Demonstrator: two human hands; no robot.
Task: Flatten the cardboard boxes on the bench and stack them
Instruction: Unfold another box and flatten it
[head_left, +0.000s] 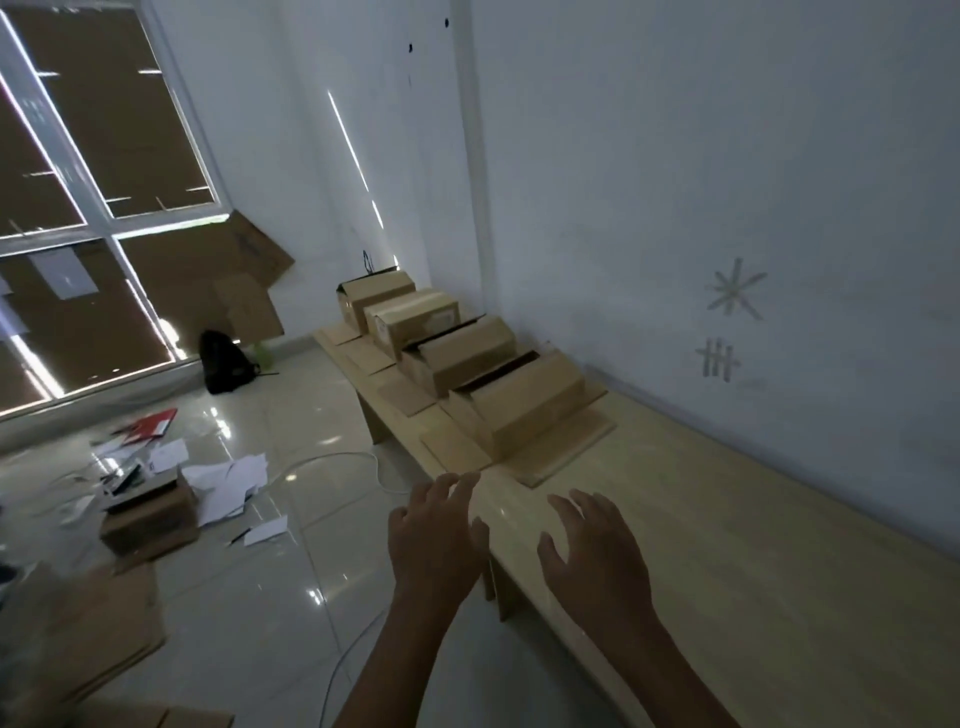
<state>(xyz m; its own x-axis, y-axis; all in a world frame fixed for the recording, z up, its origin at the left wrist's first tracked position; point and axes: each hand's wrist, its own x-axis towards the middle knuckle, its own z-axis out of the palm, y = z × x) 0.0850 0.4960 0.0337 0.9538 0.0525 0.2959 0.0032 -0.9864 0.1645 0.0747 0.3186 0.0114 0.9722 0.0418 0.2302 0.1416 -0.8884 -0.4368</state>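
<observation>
Head view, only one. Wooden bench (727, 545) runs along the white wall (727, 182), from near-right to far-left. Four cardboard boxes in a row on it, all upright w/ flaps open, none flattened yet: nearest box (524, 410), second box (462, 356), third box (415, 317), far box (375, 293). Nearest one has flaps splayed flat onto the bench top on several sides.

Left hand (434, 540) and right hand (592, 551) both reach fwd, palms down, fingers spread apart & relaxed, holding nothing. Left fingertips sit just short of the nearest box's front flap; can't tell if touching. Right hand hovers over bare bench, near the box but apart.

Step, as I read it: approach to the 1st box, flattening not begun. Next move likely calls for gripping the nearest box by both sides, then pushing opposite corners so it collapses; the splayed flaps need to fold in line first.

Orientation: each box's long axis lies across the bench, wall to front edge; openings face up. The row itself follows the bench length.

Floor (291, 571): loose papers (228, 483), another box (148, 519), flat cardboard sheets (88, 639), black backpack (226, 361).
</observation>
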